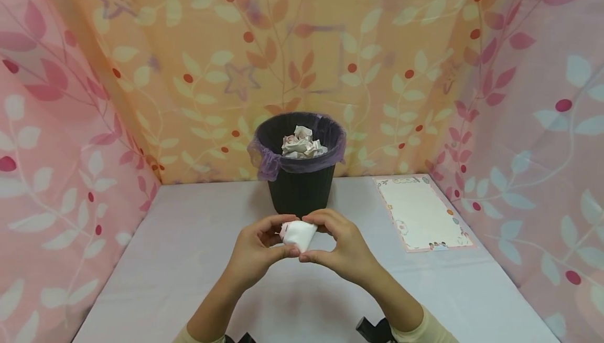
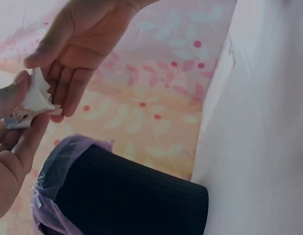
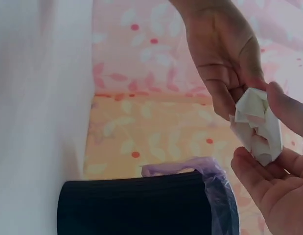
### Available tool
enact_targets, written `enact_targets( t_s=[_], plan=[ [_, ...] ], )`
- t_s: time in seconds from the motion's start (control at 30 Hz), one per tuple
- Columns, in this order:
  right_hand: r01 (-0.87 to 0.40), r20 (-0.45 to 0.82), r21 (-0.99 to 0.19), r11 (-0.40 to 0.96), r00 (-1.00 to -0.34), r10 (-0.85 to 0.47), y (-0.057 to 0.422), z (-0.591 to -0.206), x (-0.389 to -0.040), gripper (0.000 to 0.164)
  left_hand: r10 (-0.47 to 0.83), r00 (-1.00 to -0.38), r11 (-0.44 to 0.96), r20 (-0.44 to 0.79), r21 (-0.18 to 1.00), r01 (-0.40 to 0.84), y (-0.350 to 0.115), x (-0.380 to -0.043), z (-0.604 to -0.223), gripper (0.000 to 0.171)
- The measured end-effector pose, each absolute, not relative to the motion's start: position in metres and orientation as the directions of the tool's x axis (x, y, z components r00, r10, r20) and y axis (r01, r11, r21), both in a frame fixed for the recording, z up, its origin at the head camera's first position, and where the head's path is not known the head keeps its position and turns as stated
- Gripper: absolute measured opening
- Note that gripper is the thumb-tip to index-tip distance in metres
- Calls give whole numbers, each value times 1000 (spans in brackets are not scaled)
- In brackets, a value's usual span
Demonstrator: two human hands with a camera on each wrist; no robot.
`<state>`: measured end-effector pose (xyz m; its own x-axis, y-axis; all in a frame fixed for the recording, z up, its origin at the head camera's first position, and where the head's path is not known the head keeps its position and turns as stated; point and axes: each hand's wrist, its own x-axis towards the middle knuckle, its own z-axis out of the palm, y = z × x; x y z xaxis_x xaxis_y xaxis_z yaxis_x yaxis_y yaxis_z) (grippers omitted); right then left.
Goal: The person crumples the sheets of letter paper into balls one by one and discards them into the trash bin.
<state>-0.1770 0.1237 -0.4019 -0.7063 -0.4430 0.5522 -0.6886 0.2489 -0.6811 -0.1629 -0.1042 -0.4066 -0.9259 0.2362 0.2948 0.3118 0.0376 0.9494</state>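
We see left hand and right hand pinching a crumpled white paper wad near a round black bin.

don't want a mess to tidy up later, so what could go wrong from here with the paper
The crumpled paper is pinched between the left hand and right hand, so it might slip onto the table. Its folds gape in the right wrist view, so it could spring open if released. The purple bag hangs loosely over the bin, so a knock might shift it.
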Motion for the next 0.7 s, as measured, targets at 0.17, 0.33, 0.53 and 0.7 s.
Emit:
enact_targets(
  t_s=[0.17,0.33,0.53,0.7],
  plan=[
    [-744,605,-615,261,-658,-448,124,-401,-174,60,210,-898,38,385,915,401,-101,-159,-408,52],
    [-824,685,-521,222,-559,-467,125,-400,-172,59,172,-864,23,473,875,483,-96,-154,-407,46],
    [-900,798,-419,117,-427,-425,118,-404,-175,50,190,-824,-155,535,845,512,-93,-152,-410,27],
    [-898,828,-439,43,-422,-369,118,-409,-181,44,225,-825,-152,519,855,496,-93,-155,-410,24]
  ],
)
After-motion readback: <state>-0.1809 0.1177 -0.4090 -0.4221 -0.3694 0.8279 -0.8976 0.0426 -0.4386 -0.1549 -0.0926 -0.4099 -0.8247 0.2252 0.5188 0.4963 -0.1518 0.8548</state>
